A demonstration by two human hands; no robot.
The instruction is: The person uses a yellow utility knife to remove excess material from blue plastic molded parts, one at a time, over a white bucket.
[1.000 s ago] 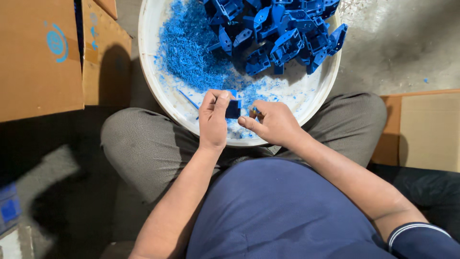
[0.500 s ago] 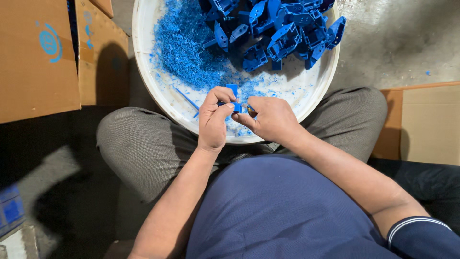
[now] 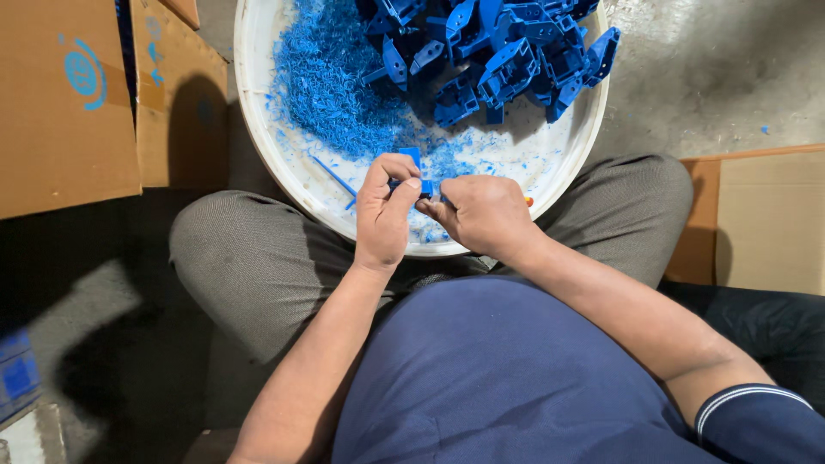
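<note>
Down over the lap we look, and both hands meet at the near rim of the wide white plastic basin (image 3: pixel 258 129) that sits on the floor between the person's knees. The left hand (image 3: pixel 384 215) is curled narrow, thumb and fingers pinching a small blue moulded plastic piece (image 3: pixel 414 170) that pokes up just above the fingertips. The right hand (image 3: pixel 483 213) is closed in a loose fist right beside it, its fingertips touching the same piece from the other side; a tiny spot of red and yellow shows at its far edge, too small to tell what it is. The piece hangs just over the basin's near inner wall, above a scatter of blue plastic shavings (image 3: pixel 331 82) that heap up thickly on the left half of the basin. A thin blue plastic strip (image 3: pixel 333 177) lies loose on the white bottom, just left of the left hand. At the far side of the basin, a jumbled pile of dark blue moulded plastic parts (image 3: pixel 507 56), well apart from the hands. Grey trousers on both knees hug the basin. To the left stand brown cardboard boxes (image 3: pixel 64 120) with blue print; to the right, another brown cardboard box (image 3: pixel 765 215) on the grey concrete floor (image 3: pixel 713 77).
</note>
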